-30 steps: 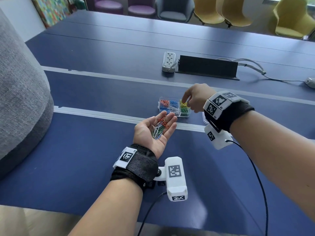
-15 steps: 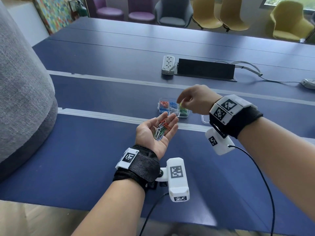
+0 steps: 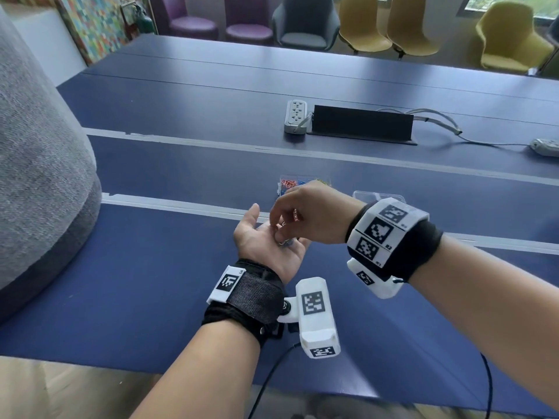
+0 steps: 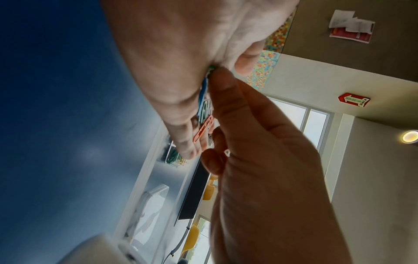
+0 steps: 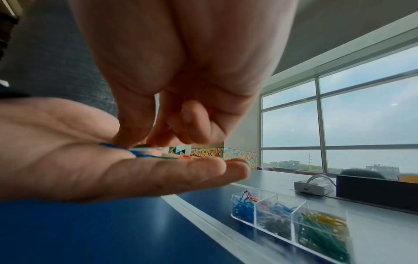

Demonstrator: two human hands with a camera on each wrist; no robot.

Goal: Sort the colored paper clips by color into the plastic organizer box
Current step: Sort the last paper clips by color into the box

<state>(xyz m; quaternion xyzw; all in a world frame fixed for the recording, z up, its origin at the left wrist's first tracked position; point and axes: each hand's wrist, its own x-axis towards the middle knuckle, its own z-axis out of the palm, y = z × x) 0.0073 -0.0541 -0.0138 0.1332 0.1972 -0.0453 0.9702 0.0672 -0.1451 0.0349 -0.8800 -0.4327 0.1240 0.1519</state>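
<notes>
My left hand (image 3: 263, 237) lies palm up above the blue table (image 3: 151, 267), fingers straight, with several loose paper clips (image 3: 286, 242) on the palm. My right hand (image 3: 279, 234) has its fingers curled down onto that palm; thumb and forefinger pinch a clip from the blue, white and green paper clips (image 5: 144, 151). A red clip (image 4: 203, 130) lies along my left fingers. The clear organizer box (image 3: 290, 184) stands just beyond both hands. In the right wrist view the organizer box (image 5: 291, 208) shows blue, red, black, green and yellow clips in separate compartments.
A clear lid (image 3: 375, 195) lies right of the box. Farther back sit a white power strip (image 3: 295, 116) and a black cable box (image 3: 361, 124) with cords running right. A large grey upholstered form (image 3: 39, 176) fills the left edge. Chairs line the far side.
My right hand left the organizer box and came back toward me, down onto my left palm. My left hand stayed palm up with the clips.
</notes>
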